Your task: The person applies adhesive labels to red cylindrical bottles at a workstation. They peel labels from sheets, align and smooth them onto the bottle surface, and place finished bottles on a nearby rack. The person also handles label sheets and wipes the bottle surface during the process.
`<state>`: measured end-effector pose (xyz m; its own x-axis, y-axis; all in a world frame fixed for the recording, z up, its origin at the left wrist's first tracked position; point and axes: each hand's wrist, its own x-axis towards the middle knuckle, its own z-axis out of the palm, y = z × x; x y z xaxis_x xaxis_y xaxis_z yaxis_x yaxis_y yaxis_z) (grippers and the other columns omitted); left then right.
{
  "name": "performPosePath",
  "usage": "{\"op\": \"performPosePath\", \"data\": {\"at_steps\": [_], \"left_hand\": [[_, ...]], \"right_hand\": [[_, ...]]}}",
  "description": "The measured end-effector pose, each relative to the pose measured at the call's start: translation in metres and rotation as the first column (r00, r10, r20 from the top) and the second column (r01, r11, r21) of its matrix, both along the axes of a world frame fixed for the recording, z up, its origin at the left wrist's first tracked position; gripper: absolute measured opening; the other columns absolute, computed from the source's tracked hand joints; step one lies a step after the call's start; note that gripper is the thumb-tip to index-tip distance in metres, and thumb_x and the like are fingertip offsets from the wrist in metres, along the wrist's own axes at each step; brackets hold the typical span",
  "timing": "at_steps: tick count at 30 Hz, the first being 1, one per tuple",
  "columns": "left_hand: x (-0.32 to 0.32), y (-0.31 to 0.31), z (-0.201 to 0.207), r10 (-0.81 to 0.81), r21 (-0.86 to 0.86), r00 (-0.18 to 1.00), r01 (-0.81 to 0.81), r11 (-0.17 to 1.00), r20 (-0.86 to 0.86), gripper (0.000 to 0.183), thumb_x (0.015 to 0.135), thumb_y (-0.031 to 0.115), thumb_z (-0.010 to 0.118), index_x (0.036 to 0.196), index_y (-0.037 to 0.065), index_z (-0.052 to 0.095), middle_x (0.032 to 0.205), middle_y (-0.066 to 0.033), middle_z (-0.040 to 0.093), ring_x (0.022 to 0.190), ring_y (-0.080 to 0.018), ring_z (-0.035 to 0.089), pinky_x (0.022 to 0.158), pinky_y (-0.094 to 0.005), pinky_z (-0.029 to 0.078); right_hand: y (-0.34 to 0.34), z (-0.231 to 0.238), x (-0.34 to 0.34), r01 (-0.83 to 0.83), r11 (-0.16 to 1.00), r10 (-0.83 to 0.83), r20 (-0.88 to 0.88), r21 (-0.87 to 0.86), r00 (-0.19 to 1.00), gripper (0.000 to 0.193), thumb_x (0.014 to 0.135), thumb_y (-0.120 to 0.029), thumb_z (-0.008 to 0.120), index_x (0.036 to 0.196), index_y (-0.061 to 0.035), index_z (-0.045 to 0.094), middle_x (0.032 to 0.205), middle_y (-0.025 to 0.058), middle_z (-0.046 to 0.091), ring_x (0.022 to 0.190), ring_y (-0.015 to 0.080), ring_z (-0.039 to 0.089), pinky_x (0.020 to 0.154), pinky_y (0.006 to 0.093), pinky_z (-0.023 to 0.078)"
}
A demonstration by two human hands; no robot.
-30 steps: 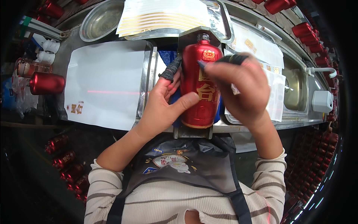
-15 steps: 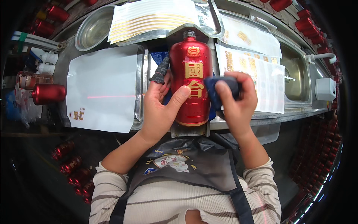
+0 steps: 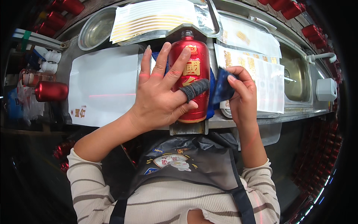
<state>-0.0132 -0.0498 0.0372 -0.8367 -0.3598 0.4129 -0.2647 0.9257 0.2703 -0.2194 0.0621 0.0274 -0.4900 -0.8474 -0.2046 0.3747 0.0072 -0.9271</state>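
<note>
From the head-worn camera, looking down, a glossy red bottle (image 3: 202, 67) lies at the middle of a metal tabletop (image 3: 298, 114), in a metal cradle (image 3: 189, 129) directly in front of the person. Its long axis runs almost straight away from the body, with the neck at the far end and the gold-rimmed base nearest the apron (image 3: 218, 168). The bottle's face is turned up toward the camera: a gold emblem sits below the shoulder, with large gold characters in a column beneath it, standing right way up for the person. The left hand (image 3: 164, 86) is spread flat above the bottle's left side, fingers splayed and grasping nothing, its index finger wrapped in dark tape; it hides part of the emblem and the lower lettering, and whether it touches the bottle cannot be told. The right hand (image 3: 242, 89) pinches a dark blue pad (image 3: 223, 87) between thumb and fingers, just beside the bottle's right side. Blue cloth (image 3: 211, 110) shows beneath the bottle. To the left, a white sheet (image 3: 102, 74) carries small gold characters in its near left corner; to the right, pale sheets (image 3: 270, 84) bear larger gold characters.
</note>
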Motion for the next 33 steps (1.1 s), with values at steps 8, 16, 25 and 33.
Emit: {"op": "performPosePath", "data": {"at_steps": [8,16,25,33], "left_hand": [[0.006,-0.011,-0.011,0.059,0.074,0.994,-0.053,0.996,-0.088,0.04,0.093,0.05,0.056,0.092,0.018,0.079,0.158,-0.0255,0.026,0.145,-0.0483,0.02,0.113,-0.0642,0.002],[0.002,-0.041,-0.021,0.053,0.196,0.99,-0.027,0.98,-0.13,0.043,0.094,0.046,0.059,0.089,0.007,0.076,0.157,-0.028,0.026,0.145,-0.0461,0.023,0.113,-0.065,0.001],[-0.011,-0.05,-0.017,0.022,0.119,0.981,0.001,0.993,-0.192,0.046,0.093,0.047,0.058,0.079,0.005,0.073,0.159,-0.0242,0.025,0.146,-0.0459,0.021,0.112,-0.0668,0.0],[-0.025,-0.054,-0.03,0.131,0.473,0.962,-0.003,0.881,-0.238,0.046,0.099,0.044,0.054,0.084,0.002,0.068,0.158,-0.025,0.026,0.144,-0.0442,0.027,0.114,-0.063,0.003]], "right_hand": [[0.0,0.014,0.034,-0.114,0.99,0.14,-0.506,0.082,0.851,0.016,0.087,-0.007,0.063,0.098,-0.0015,0.054,0.083,0.0009,0.053,0.071,0.0058,0.047,0.061,0.0208,0.038],[-0.007,-0.001,0.04,-0.076,0.99,0.134,-0.599,0.122,0.789,0.041,0.083,-0.023,0.077,0.104,-0.0013,0.049,0.089,0.0081,0.054,0.068,0.0143,0.054,0.058,0.026,0.044],[-0.006,0.002,0.044,-0.087,0.989,0.141,-0.63,0.116,0.763,0.045,0.086,-0.024,0.076,0.11,-0.0003,0.046,0.092,0.0095,0.053,0.071,0.0145,0.056,0.058,0.0263,0.045],[-0.006,-0.005,0.038,-0.096,0.989,0.141,-0.568,0.109,0.811,0.043,0.085,-0.02,0.077,0.109,-0.003,0.047,0.091,0.0048,0.054,0.066,0.0085,0.053,0.06,0.0203,0.044]]}}
